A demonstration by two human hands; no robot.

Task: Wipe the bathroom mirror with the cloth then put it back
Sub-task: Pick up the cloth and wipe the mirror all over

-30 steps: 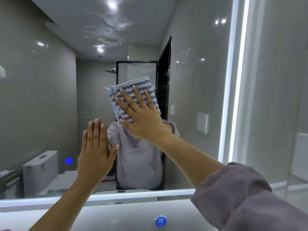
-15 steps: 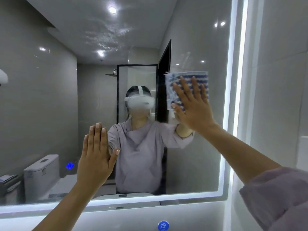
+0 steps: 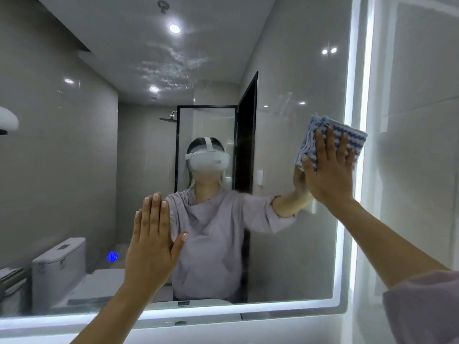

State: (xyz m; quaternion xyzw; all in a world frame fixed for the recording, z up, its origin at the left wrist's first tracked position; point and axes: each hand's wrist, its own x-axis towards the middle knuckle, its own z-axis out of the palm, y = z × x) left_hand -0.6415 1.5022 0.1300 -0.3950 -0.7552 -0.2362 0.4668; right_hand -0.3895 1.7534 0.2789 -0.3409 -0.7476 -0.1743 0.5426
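The large bathroom mirror (image 3: 74, 157) fills the view, with a lit strip along its bottom and right edges. A folded blue-and-white zigzag cloth (image 3: 352, 141) lies flat against the glass near the mirror's right lit edge, at mid height. My right hand (image 3: 327, 170) presses on the cloth with fingers spread, palm flat. Lower and left of centre, my left hand (image 3: 152, 247) rests flat against the glass with fingers straight and together, holding nothing. The mirror reflects a person in a lilac top with a headset.
A pale tiled wall (image 3: 417, 170) stands right of the mirror. Below the mirror runs a white ledge (image 3: 198, 328). Reflected in the glass are a toilet (image 3: 59, 266), a glass shower screen (image 3: 206, 125), a dark door and ceiling spotlights. A blue touch button (image 3: 112, 256) glows.
My right hand has slid the cloth across the glass from the centre to the mirror's right edge. My left hand has stayed flat in the same place.
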